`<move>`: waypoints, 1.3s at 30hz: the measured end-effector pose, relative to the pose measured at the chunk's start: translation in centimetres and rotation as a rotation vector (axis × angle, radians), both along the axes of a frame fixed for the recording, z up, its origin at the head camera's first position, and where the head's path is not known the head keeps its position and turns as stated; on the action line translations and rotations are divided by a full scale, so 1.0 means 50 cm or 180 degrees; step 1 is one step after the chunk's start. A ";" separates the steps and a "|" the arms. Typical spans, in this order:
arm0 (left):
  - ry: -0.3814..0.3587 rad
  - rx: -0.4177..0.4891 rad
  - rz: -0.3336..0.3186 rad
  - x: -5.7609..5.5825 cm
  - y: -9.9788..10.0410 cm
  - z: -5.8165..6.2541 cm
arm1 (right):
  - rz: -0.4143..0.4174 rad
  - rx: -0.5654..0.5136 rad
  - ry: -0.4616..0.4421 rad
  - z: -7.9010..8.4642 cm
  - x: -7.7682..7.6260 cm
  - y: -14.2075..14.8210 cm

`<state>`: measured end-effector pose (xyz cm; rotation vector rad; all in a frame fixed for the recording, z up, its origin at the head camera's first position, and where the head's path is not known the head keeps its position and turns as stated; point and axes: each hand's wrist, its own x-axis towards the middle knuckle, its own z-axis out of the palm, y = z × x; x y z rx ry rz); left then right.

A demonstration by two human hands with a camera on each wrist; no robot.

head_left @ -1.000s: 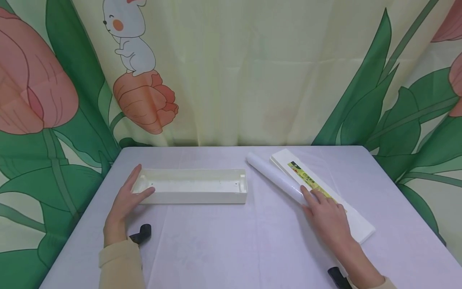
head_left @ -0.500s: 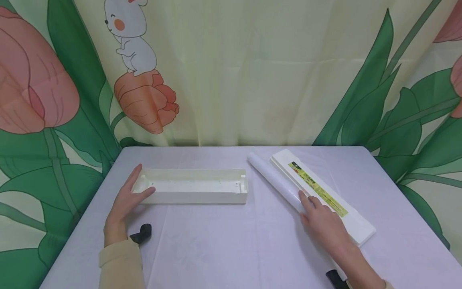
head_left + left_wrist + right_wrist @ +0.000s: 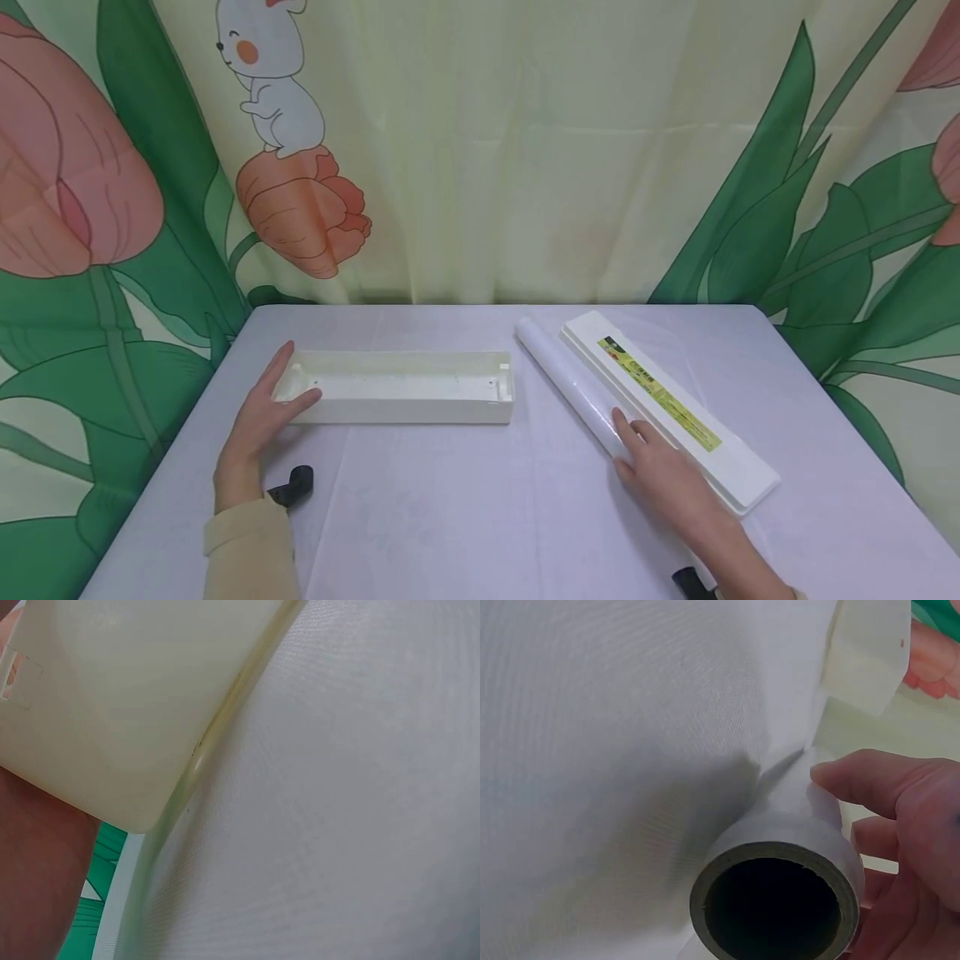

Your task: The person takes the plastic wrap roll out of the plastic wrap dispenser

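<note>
A long white plastic dispenser box (image 3: 420, 412), uncovered on top, lies crosswise on the table. My left hand (image 3: 258, 417) holds its left end, thumb over the front rim and fingers round the far corner. The left wrist view shows the box wall (image 3: 127, 712) close up. To the right, a roll of cling film (image 3: 566, 375) lies slantwise. My right hand (image 3: 671, 479) grips its nearer part between thumb and fingers. The roll's hollow core faces the right wrist camera, with the thumb (image 3: 862, 776) on its film. The white lid (image 3: 738, 467) with a yellow-green label lies alongside.
A pale cloth (image 3: 450, 517) covers the table, whose far edge meets a printed curtain (image 3: 510, 167). Black camera mounts (image 3: 300, 483) stick out from both wrists.
My right hand has slid back toward me along the roll, uncovering the whole label on the lid. The left hand and the box have stayed in place.
</note>
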<state>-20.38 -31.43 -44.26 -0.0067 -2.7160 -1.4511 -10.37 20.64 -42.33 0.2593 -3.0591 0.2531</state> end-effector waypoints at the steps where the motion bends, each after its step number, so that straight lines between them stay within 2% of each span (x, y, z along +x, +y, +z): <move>1: 0.0002 -0.0006 0.0003 0.001 0.000 0.000 | -0.0006 -0.0010 -0.0025 0.000 0.001 -0.001; 9: -0.0014 -0.0017 0.0024 0.007 -0.007 0.000 | -0.0004 -0.0046 -0.0091 0.000 0.005 -0.008; 16: -0.0018 -0.0001 0.0044 0.011 -0.006 0.000 | -0.0017 -0.0029 0.0016 -0.006 0.006 -0.010; 28: -0.0022 0.0007 0.0135 0.010 -0.002 0.003 | -0.0062 -0.0248 0.0107 -0.006 0.005 -0.001; 39: -0.0114 0.0098 0.0144 0.011 0.001 0.009 | -0.0068 -0.0229 0.0134 -0.009 0.006 0.000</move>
